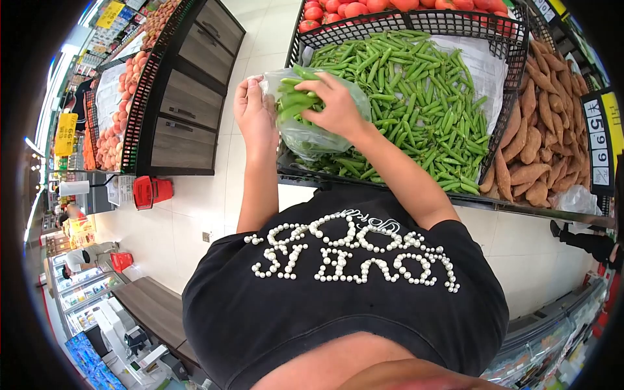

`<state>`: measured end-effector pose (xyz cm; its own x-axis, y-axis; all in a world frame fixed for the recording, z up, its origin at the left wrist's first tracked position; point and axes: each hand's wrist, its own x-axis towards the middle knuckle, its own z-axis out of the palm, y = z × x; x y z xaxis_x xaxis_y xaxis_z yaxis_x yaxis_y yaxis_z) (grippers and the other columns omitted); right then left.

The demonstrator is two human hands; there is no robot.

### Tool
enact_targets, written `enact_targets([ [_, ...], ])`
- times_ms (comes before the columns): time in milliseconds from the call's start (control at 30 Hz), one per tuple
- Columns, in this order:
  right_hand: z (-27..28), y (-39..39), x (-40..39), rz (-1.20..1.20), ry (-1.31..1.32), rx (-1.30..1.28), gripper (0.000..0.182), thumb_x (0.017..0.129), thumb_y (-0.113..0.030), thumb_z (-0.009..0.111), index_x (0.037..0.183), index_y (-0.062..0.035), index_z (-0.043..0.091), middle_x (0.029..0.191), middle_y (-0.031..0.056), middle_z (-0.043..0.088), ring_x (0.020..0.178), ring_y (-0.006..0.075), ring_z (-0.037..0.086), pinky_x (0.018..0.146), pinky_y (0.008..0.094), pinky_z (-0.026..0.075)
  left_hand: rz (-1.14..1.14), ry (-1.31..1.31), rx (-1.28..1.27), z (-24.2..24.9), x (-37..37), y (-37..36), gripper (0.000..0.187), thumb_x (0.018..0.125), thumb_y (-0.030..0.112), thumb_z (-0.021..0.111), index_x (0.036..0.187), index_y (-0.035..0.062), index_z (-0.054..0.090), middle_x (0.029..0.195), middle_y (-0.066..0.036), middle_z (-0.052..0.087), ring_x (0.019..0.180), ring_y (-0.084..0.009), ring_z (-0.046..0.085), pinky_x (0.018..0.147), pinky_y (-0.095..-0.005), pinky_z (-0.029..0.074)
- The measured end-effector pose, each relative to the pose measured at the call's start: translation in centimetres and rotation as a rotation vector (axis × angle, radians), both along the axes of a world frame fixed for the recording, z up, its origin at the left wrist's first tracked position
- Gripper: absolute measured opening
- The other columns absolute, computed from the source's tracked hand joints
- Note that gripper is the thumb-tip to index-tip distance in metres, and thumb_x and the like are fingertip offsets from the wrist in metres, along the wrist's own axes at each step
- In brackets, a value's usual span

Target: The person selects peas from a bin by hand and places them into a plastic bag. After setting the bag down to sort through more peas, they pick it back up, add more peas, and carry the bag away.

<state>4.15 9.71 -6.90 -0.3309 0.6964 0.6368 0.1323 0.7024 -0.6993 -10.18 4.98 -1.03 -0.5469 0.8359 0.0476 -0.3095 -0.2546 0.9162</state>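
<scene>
My left hand (pixel 255 112) is closed on the edge of a clear plastic bag (pixel 318 144), holding its mouth up. Fingers of my right hand (pixel 336 109) curl around a bunch of green pea pods (pixel 296 103) at the bag's opening. The bag hangs over the near left corner of a black crate, and its lower part overlaps the heap of loose pea pods (pixel 416 97) there. White paper (pixel 486 68) lines the crate beneath the pods.
Tomatoes (pixel 354 9) lie behind the pods, sweet potatoes (pixel 536 130) to the right beside a price sign (pixel 598 140). At left stands a cabinet (pixel 188 97) with produce on top. A red basket (pixel 153 192) sits on the floor. Other people are further off.
</scene>
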Motion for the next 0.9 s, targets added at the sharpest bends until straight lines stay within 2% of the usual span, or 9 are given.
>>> enact_targets([
  [267,-1.8,1.6,0.1,0.059,-0.497,0.196,0.055,0.071,-0.004,0.071,0.123,-0.0196,0.059,0.126,0.0157,0.056,0.117,0.0401,0.053,0.098,0.0469,0.047,-0.14,-0.024,0.017,-0.2,-0.6,0.4,0.017,0.103,0.02,0.05,0.1,0.006,0.059,0.064,0.006,0.043,0.047,-0.0013,0.03,0.039,-0.0189,0.021],
  [367,-1.7,1.6,-0.8,-0.133,-0.647,0.007,0.055,0.074,-0.008,0.071,0.126,-0.0219,0.058,0.132,0.013,0.053,0.119,0.0411,0.051,0.1,0.0477,0.047,-0.176,-0.031,-0.032,0.2,-0.2,0.2,0.016,0.103,0.021,0.051,0.1,0.0065,0.059,0.063,0.006,0.042,0.047,-0.0015,0.03,0.039,-0.0191,0.021],
  [467,-0.2,1.0,-0.4,-0.04,-0.768,-0.015,0.054,0.078,-0.013,0.07,0.129,-0.0236,0.056,0.14,0.0103,0.049,0.122,0.0419,0.049,0.102,0.0485,0.046,-0.223,-0.042,-0.028,0.2,-0.2,0.0,0.015,0.102,0.021,0.052,0.1,0.0076,0.059,0.063,0.007,0.042,0.047,-0.0013,0.032,0.04,-0.0192,0.021],
  [500,0.4,0.3,-0.1,0.058,-0.769,0.068,0.043,0.081,-0.014,0.067,0.123,-0.02,0.061,0.14,0.0087,0.051,0.124,0.0408,0.047,0.102,0.0477,0.045,-0.241,-0.053,-0.018,0.2,-0.2,-0.2,0.015,0.102,0.021,0.053,0.101,0.0076,0.059,0.063,0.007,0.042,0.048,-0.0013,0.032,0.04,-0.0192,0.021],
  [633,-1.5,0.4,1.4,0.049,-0.323,-0.007,0.023,0.085,-0.006,0.061,0.106,-0.0087,0.07,0.124,0.0125,0.063,0.121,0.0353,0.053,0.103,0.0442,0.044,-0.299,-0.06,-0.003,-0.1,0.5,-0.8,0.015,0.102,0.021,0.053,0.102,0.0071,0.059,0.064,0.007,0.044,0.049,-0.0009,0.034,0.04,-0.0191,0.021],
  [733,0.0,-0.7,4.4,0.123,-0.218,0.094,0.026,0.085,-0.002,0.059,0.108,-0.0074,0.069,0.118,0.0138,0.066,0.118,0.0362,0.056,0.1,0.0428,0.046,-0.28,-0.033,-0.014,-0.6,1.0,-1.1,0.015,0.102,0.021,0.053,0.101,0.0067,0.059,0.065,0.007,0.045,0.049,-0.0006,0.034,0.04,-0.019,0.022],
  [767,0.6,-1.6,5.4,0.153,-0.145,0.117,0.026,0.085,0.003,0.056,0.106,-0.0048,0.069,0.108,0.0137,0.069,0.11,0.0312,0.063,0.091,0.0377,0.052,-0.29,-0.033,0.003,-0.8,0.8,-1.1,0.015,0.102,0.02,0.052,0.102,0.0067,0.059,0.067,0.007,0.047,0.049,-0.0002,0.035,0.04,-0.0189,0.023],
  [867,1.1,-3.4,9.9,0.152,0.051,-0.299,0.024,0.088,0.004,0.055,0.107,-0.0025,0.068,0.099,0.0131,0.071,0.099,0.0233,0.068,0.083,0.0312,0.053,-0.234,-0.059,0.006,-0.5,1.0,-0.6,0.015,0.103,0.019,0.052,0.101,0.0059,0.059,0.064,0.006,0.041,0.048,-0.0024,0.031,0.041,-0.0198,0.021],
  [900,0.1,-3.2,11.0,-0.014,0.176,-0.346,0.023,0.089,0.003,0.055,0.107,-0.0017,0.067,0.093,0.0115,0.071,0.094,0.0204,0.069,0.081,0.0295,0.054,-0.218,-0.053,0.017,-0.5,0.9,-0.4,0.015,0.102,0.019,0.052,0.101,0.0062,0.059,0.065,0.006,0.043,0.049,-0.0024,0.031,0.041,-0.0194,0.022],
])
